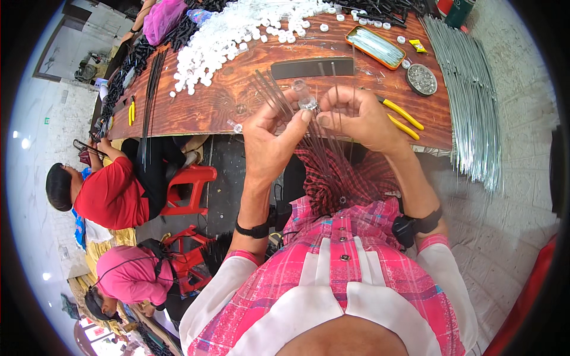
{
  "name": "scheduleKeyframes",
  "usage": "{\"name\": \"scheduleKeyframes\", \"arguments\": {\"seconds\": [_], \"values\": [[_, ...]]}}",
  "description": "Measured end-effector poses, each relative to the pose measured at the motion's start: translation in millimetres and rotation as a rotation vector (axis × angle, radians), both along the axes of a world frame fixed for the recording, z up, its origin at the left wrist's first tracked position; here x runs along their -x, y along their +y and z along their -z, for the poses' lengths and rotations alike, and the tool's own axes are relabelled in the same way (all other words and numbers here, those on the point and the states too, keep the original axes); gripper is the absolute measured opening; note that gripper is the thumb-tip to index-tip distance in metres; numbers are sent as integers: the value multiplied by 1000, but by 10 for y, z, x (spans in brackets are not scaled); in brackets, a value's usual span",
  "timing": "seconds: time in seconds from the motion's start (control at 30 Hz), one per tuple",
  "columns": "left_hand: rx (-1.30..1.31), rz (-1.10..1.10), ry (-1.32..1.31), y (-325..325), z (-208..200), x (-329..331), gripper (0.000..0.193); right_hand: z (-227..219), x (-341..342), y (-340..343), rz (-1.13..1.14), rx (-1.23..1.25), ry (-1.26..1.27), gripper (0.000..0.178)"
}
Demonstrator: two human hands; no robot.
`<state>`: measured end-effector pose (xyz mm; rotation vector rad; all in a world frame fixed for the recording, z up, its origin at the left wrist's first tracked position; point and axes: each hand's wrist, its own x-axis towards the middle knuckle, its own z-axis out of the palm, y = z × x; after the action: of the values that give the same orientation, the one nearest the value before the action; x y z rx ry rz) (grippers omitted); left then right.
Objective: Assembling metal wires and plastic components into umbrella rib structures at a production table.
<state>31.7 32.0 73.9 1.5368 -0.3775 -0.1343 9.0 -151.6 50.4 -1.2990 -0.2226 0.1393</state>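
Rods (323,155), thin and dark, one loose fan: raised before you past the near edge of the table (217,110), slanting between your hands, lower ends over the checked red-and-black cloth (377,178) at your lap.
Clear plastic piece (304,94), one: between your hands, at the rods.
Your left hand (270,133): thumb and fingers brought together, holding the clear plastic piece, rods passing by the fingers.
Your right hand (355,118): fingers curled, thumb just beside the same piece; whether it grips a rod, I cannot tell.
Beyond your hands: dark flat strip (312,68); white round caps (205,59), a large heap; orange-rimmed tin (392,66) of pale slender pieces; round bowl (424,95) of small clear bits.
To your right: yellow-handled pliers (407,115), near the right wrist; silver rods (472,95), a broad bundle.
To your left: second yellow-handled tool (131,111); person in a red top (113,193), seated.
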Motion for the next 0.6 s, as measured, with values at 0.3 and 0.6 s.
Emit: {"name": "scheduleKeyframes", "arguments": {"seconds": [0.3, 0.6], "values": [[63, 63, 22, 48, 3, -55, 37, -28, 23, 63, 72, 73, -27, 12], [47, 179, -10, 41, -44, -56, 36, -71, 105, 45, 62, 2, 16, 12]]}}
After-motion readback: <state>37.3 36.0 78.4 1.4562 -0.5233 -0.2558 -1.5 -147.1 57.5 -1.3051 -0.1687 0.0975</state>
